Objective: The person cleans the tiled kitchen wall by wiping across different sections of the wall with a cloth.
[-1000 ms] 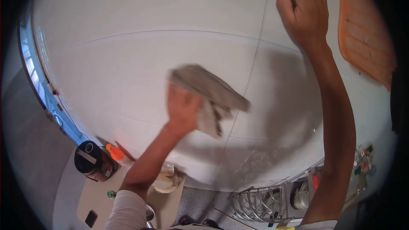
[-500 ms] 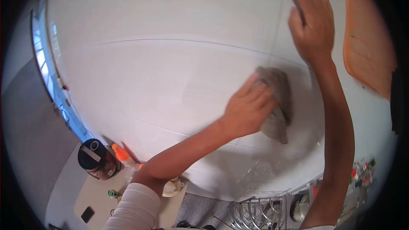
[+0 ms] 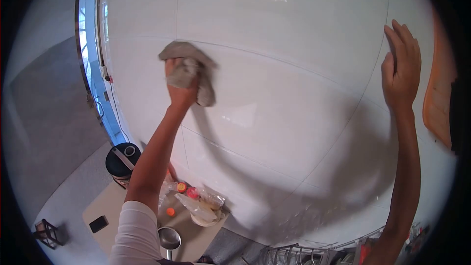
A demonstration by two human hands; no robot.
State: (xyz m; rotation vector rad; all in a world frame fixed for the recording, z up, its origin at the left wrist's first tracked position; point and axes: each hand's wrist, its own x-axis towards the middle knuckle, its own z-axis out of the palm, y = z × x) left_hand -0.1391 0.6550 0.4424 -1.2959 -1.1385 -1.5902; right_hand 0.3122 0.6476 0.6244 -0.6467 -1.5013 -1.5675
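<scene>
Head view: gripping the bunched grey cloth (image 3: 184, 76) in the left hand (image 3: 181, 97), has now shifted it to the left part of the white tiled wall (image 3: 294, 98), bringing that stretch within reach. Holds the right hand (image 3: 403, 76) raised by the wall's right part, fingers extended, grasping nothing; cannot tell of any contact with it.

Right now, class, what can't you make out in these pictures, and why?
In the head view:
Left hand: fingertips hidden by crumpled, blurred grey cloth.
Curved orange plastic panel: far side lost at the dark right border.
Silver wire rack: cut off by the bottom edge.
Clear plastic bags: contents too small.
</scene>
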